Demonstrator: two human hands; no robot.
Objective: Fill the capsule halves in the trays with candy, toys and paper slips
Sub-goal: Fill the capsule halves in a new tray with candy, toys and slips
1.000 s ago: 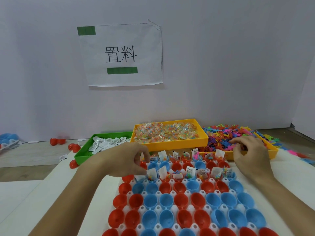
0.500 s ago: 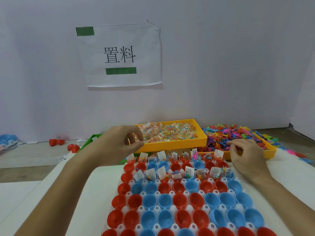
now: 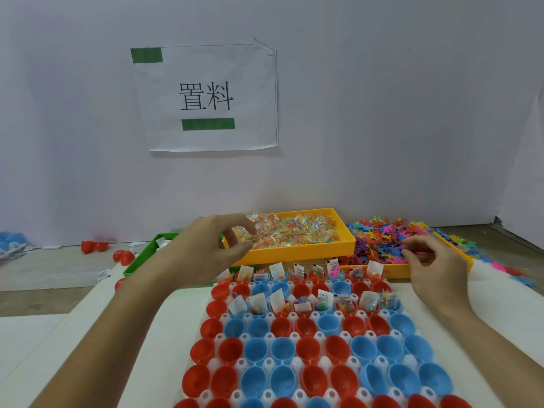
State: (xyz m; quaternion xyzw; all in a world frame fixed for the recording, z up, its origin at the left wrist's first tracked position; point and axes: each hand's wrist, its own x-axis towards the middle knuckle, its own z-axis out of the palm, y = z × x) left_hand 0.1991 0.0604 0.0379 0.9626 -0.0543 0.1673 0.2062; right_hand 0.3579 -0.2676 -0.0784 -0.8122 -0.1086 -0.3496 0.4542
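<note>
Reaching over the capsule tray [image 3: 309, 375], your left hand [image 3: 203, 248] pinches a candy packet [image 3: 245, 238] at the yellow candy bin [image 3: 297, 251]; your right hand [image 3: 432, 263] curls its fingers into the toy pile [image 3: 379, 240]. Near rows of capsule halves [image 3: 282, 351] sit unfilled.

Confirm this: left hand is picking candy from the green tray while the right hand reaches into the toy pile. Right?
Not quite. In the head view the left hand pinches candy over the orange candy tray, not the green tray. The right hand is at the toy pile, as you said.
</note>
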